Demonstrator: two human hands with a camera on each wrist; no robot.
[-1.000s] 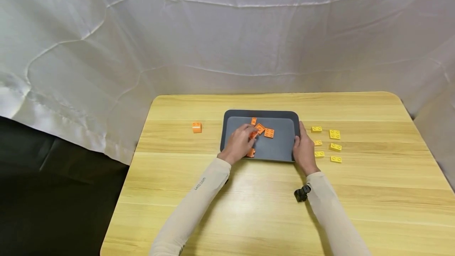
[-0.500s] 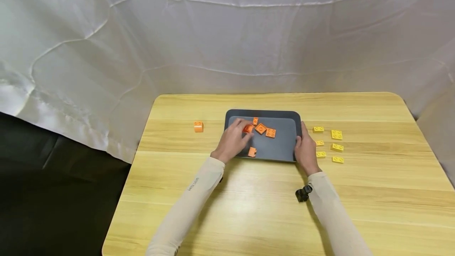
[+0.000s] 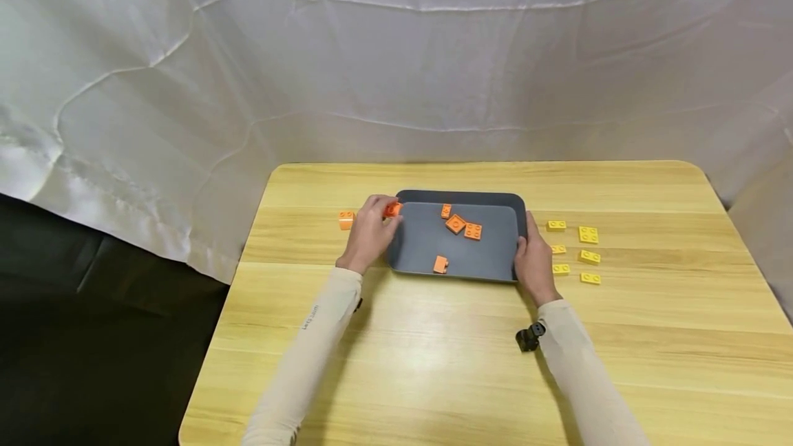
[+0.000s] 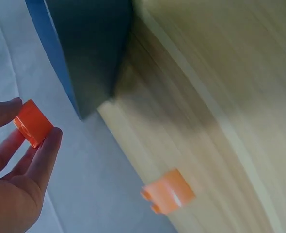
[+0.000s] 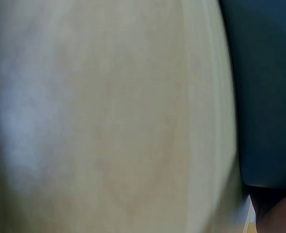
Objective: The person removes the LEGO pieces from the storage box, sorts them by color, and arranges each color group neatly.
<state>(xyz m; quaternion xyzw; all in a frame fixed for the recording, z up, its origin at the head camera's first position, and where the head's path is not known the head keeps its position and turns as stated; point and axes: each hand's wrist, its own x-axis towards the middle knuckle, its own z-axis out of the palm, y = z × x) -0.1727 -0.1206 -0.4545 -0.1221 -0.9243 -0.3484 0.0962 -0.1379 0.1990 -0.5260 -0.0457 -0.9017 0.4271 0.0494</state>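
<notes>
My left hand (image 3: 365, 234) pinches an orange toy brick (image 3: 393, 209) between thumb and fingers, raised at the tray's left rim. The left wrist view shows this pinched brick (image 4: 33, 123) up close. Inside the dark grey tray (image 3: 427, 253) lie several more orange bricks, among them a square one with four studs (image 3: 473, 231) and one near the front wall (image 3: 440, 264). My right hand (image 3: 535, 263) holds the tray's right side, its thumb at the rim and fingers along the outside. In the right wrist view, only a dark sliver of that hand shows beside the tray (image 5: 264, 97).
Left of the tray, an orange brick with a curved side (image 4: 169, 191) stands on the wooden table (image 3: 434, 356), partly behind my left hand in the head view. Several yellow bricks (image 3: 590, 257) lie right of my right hand. A pale curtain (image 3: 396, 74) hangs behind the table.
My left hand has lifted an orange brick out of the group in the tray and carried it left to the tray's left rim. The right hand stays at the tray's right side.
</notes>
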